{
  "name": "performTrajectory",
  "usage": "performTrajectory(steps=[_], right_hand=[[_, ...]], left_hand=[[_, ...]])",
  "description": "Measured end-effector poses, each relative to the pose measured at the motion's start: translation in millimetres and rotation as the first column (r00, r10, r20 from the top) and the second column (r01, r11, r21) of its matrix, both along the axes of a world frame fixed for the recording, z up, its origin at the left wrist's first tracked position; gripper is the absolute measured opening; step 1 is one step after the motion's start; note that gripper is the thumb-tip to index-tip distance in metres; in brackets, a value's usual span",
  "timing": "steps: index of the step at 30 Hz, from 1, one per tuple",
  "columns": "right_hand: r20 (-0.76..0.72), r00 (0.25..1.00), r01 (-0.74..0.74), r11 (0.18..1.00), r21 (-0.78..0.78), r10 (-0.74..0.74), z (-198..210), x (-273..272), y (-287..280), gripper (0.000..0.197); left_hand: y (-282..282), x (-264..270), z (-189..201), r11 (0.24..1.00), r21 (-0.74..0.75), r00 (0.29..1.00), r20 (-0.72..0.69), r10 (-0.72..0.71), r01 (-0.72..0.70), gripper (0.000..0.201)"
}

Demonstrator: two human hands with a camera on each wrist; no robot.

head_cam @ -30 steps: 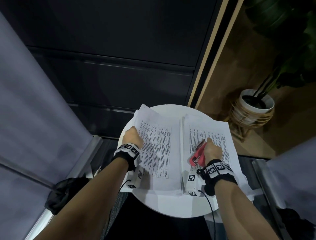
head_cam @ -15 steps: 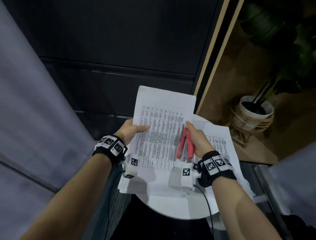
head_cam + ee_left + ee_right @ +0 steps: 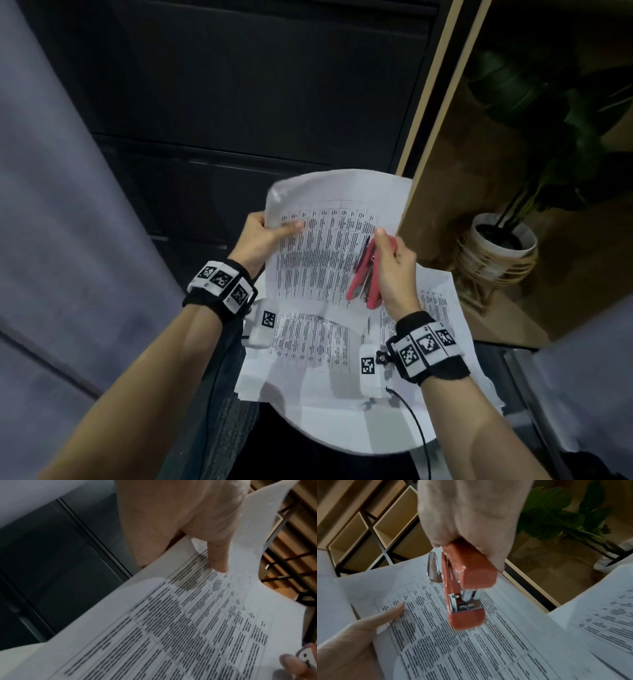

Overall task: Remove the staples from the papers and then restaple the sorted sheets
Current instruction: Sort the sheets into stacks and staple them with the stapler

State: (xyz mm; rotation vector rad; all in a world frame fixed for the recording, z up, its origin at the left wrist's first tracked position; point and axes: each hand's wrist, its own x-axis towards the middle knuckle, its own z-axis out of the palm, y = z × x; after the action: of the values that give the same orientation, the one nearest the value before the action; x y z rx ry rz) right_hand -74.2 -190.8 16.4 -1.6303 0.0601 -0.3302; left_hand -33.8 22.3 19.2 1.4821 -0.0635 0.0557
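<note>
Left hand [image 3: 262, 236]: raised above the round white table [image 3: 346, 431], forearm extending forward and up from the lower left. The hand pinches the left edge of the lifted printed sheet [image 3: 325, 246]. The thumb [image 3: 291, 226] lies flat across the printed face near the upper left corner; the remaining fingers are behind the paper and hidden. In the left wrist view the thumb [image 3: 217, 555] points down onto the table of text, and the sheet's top corner curls up past it.

Right hand [image 3: 394, 270]: raised at the right edge of the same sheet, forearm extending from the lower right. The fingers are clenched around a red stapler [image 3: 364, 274], held against the palm. In the head view the stapler runs lengthwise along the hand, over the sheet's right portion. In the right wrist view the stapler [image 3: 465, 585] points away from the wrist with its metal mechanism exposed, directly above the printed lines. One fingertip extends to the sheet's right edge. Whether the right hand also pinches the sheet cannot be determined.

Sheet position: held in the air between both hands, tilted, printed face toward the person, upper edge bowed.

Remaining papers: a left pile of printed pages [image 3: 308, 346] lies on the table under the lifted sheet; a right pile of printed pages [image 3: 442, 318] lies under the right wrist.

Surroundings: a potted plant [image 3: 503, 236] stands on the floor to the right.
</note>
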Motion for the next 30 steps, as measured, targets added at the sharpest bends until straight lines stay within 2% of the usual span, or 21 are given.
performTrajectory(steps=[4, 6, 8, 11, 15, 18, 21, 24, 30], right_hand=[[-0.035, 0.999, 0.026, 1.0, -0.008, -0.026, -7, 1, 0, 0.037], [-0.048, 0.996, 0.074, 0.997, 0.016, -0.073, 1, 2, -2, 0.034], [-0.042, 0.983, 0.181, 0.979, 0.095, -0.178, 13, 3, -7, 0.032], [-0.004, 0.944, 0.318, 0.909, 0.271, -0.329, 41, 3, -14, 0.03], [0.083, 0.917, 0.335, 0.864, 0.377, -0.391, 78, 9, -14, 0.029], [0.145, 0.908, 0.326, 0.88, 0.345, -0.393, 99, 21, -4, 0.029], [0.182, 0.925, 0.281, 0.922, 0.266, -0.335, 100, 36, 7, 0.03], [0.155, 0.952, 0.231, 0.952, 0.202, -0.264, 90, 41, 17, 0.031], [0.1, 0.981, 0.147, 0.971, 0.187, -0.168, 81, 41, 40, 0.037]], left_hand=[[-4, 4, -7, 0.997, 0.073, 0.999, -0.001, 0.034, -0.034, 0.03], [-2, 5, -2, 0.994, 0.111, 1.0, -0.008, 0.008, -0.007, 0.036], [0, 5, 2, 0.988, 0.152, 0.999, -0.043, -0.025, 0.032, 0.033], [0, -2, 1, 0.975, 0.184, 0.986, -0.126, -0.106, 0.128, 0.025], [-4, -12, -12, 0.966, 0.162, 0.97, -0.17, -0.176, 0.203, 0.02], [-11, -16, -16, 0.962, 0.152, 0.963, -0.181, -0.197, 0.226, 0.019], [-17, -18, -15, 0.956, 0.144, 0.957, -0.178, -0.228, 0.255, 0.017], [-21, -18, -13, 0.953, 0.135, 0.951, -0.186, -0.246, 0.273, 0.019], [-25, -15, -20, 0.947, 0.167, 0.944, -0.234, -0.234, 0.276, 0.032]])
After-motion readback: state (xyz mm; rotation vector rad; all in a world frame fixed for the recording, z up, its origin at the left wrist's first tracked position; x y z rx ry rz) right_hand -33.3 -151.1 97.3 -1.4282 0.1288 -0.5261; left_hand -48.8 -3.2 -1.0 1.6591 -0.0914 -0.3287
